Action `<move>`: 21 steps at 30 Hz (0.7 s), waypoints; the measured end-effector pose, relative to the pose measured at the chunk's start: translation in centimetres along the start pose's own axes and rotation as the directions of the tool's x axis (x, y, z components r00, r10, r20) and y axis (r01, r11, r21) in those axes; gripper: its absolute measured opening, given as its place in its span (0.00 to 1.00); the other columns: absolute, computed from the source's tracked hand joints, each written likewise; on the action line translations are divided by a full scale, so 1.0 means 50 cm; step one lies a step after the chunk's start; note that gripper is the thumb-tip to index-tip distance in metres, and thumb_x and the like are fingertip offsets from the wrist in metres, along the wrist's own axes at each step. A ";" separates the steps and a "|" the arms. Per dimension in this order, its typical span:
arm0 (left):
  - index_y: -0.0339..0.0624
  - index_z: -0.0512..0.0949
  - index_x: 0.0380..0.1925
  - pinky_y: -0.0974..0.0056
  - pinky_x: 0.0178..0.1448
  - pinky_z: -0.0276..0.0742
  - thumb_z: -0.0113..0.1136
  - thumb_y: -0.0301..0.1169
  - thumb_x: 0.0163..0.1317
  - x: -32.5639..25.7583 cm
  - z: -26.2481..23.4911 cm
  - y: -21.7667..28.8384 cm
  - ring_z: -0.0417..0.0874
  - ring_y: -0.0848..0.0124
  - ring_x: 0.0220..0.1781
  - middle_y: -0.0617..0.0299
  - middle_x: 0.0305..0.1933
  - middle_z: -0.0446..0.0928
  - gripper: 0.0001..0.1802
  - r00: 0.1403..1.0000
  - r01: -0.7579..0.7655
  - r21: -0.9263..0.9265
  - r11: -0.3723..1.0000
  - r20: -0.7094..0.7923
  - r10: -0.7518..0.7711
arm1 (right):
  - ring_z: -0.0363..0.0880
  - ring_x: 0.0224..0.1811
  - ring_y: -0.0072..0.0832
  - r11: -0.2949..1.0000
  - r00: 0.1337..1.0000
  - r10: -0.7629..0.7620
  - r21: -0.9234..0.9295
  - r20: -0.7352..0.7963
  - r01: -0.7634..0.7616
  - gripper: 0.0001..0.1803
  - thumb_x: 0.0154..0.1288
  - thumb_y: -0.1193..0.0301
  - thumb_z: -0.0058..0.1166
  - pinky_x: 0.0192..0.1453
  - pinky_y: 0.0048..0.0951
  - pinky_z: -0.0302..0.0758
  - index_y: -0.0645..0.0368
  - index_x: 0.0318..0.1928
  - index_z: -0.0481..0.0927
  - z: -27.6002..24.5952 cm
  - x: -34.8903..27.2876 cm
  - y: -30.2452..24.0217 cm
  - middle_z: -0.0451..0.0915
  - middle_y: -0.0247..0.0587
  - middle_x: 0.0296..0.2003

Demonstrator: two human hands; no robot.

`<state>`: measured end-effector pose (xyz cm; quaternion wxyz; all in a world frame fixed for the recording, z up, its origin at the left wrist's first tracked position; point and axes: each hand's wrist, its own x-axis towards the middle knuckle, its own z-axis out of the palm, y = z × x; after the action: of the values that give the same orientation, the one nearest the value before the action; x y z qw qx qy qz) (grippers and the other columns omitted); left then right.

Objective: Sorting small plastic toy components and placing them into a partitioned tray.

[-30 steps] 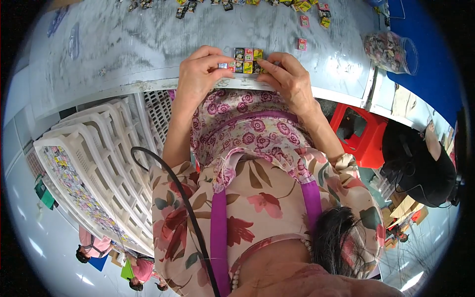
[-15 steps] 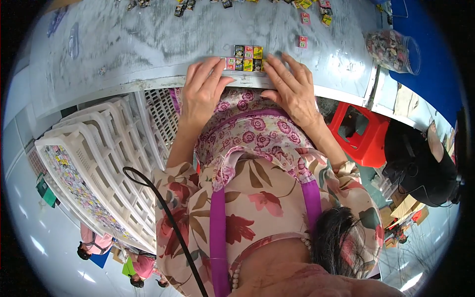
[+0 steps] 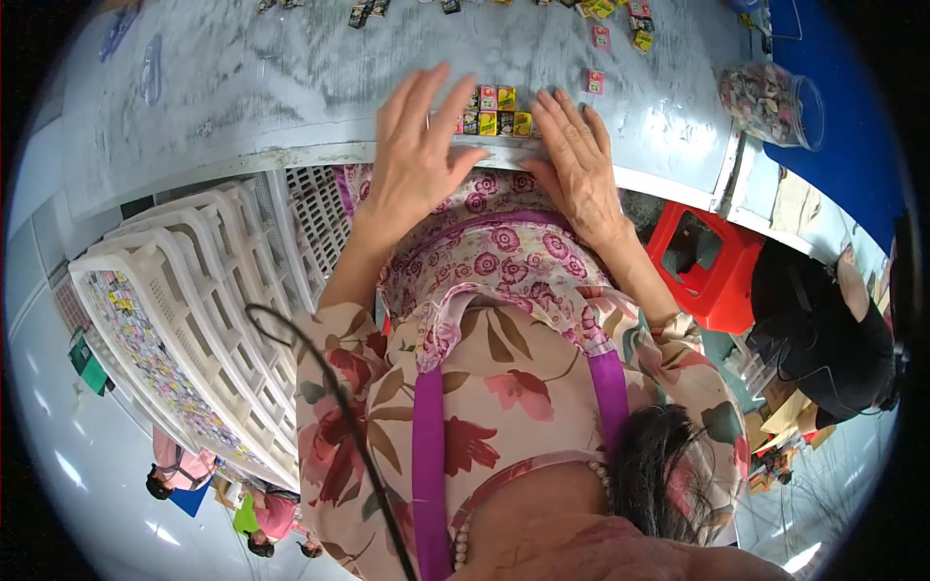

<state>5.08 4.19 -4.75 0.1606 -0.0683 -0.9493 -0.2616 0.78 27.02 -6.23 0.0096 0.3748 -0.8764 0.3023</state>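
Observation:
Near the table's front edge, small printed boxes point(image 3: 488, 123) in pink, black and yellow stand packed together in two rows. My left hand point(image 3: 415, 155) is over the left end of the rows, its fingers spread and holding nothing; it hides some of the boxes there. At the right end is my right hand point(image 3: 578, 167), fingers stretched out flat, fingertips close beside the last yellow box. Whether they touch it I cannot tell. A single pink box point(image 3: 595, 82) lies apart, farther back on the right.
More loose little boxes point(image 3: 601, 10) are scattered along the far side of the worn table point(image 3: 291, 107). A clear plastic jar point(image 3: 796, 114) of small pieces lies at the right. Below the table are stacked white crates point(image 3: 218, 281) on the left and a red stool point(image 3: 736, 286) on the right.
My left hand has lifted off the left end of the rows and moved up and right, its fingers spreading. My right hand has shifted slightly right, showing more of the end box.

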 end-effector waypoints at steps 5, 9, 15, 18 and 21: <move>0.52 0.70 0.66 0.49 0.67 0.65 0.78 0.37 0.43 0.050 0.025 -0.020 0.68 0.54 0.65 0.51 0.63 0.69 0.46 0.968 -0.130 -0.076 0.989 0.205 0.143 | 0.66 0.72 0.44 0.999 0.998 -0.001 0.046 -0.060 0.004 0.39 0.55 0.74 0.66 0.74 0.51 0.59 0.59 0.69 0.68 0.006 0.037 0.021 0.73 0.46 0.64; 0.53 0.70 0.66 0.50 0.67 0.67 0.76 0.35 0.44 0.072 0.024 -0.034 0.69 0.54 0.63 0.52 0.60 0.70 0.44 0.976 -0.084 -0.138 0.987 0.190 0.110 | 0.69 0.68 0.45 0.993 0.994 -0.056 0.097 -0.099 0.066 0.39 0.53 0.75 0.68 0.73 0.51 0.60 0.60 0.67 0.70 0.006 0.076 0.039 0.77 0.46 0.59; 0.52 0.73 0.62 0.51 0.69 0.67 0.69 0.28 0.45 0.061 -0.001 -0.048 0.69 0.49 0.63 0.47 0.60 0.70 0.38 0.966 0.001 -0.214 0.977 0.252 0.054 | 0.77 0.59 0.46 0.988 0.991 -0.087 0.118 -0.099 0.098 0.32 0.52 0.79 0.68 0.67 0.44 0.69 0.64 0.60 0.76 0.041 0.096 0.029 0.79 0.51 0.56; 0.47 0.77 0.56 0.53 0.62 0.70 0.68 0.28 0.43 0.082 0.046 -0.039 0.71 0.52 0.56 0.52 0.51 0.72 0.33 0.980 -0.155 -0.392 0.907 0.052 0.190 | 0.78 0.58 0.44 0.970 0.991 0.052 0.241 -0.120 -0.021 0.29 0.61 0.77 0.65 0.61 0.40 0.74 0.64 0.63 0.75 0.039 0.061 0.087 0.78 0.49 0.57; 0.47 0.77 0.54 0.53 0.59 0.71 0.66 0.27 0.44 0.052 0.003 -0.012 0.71 0.53 0.54 0.53 0.49 0.71 0.30 0.996 -0.056 -0.294 0.954 0.044 0.073 | 0.78 0.57 0.45 0.976 0.979 -0.175 0.109 -0.109 0.186 0.27 0.62 0.73 0.66 0.60 0.42 0.75 0.65 0.61 0.76 -0.003 0.089 0.037 0.80 0.49 0.55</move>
<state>2.48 3.88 -4.29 0.1313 -0.1294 -0.9015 -0.3916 -3.68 25.16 -6.00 0.0580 0.4374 -0.8176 0.3700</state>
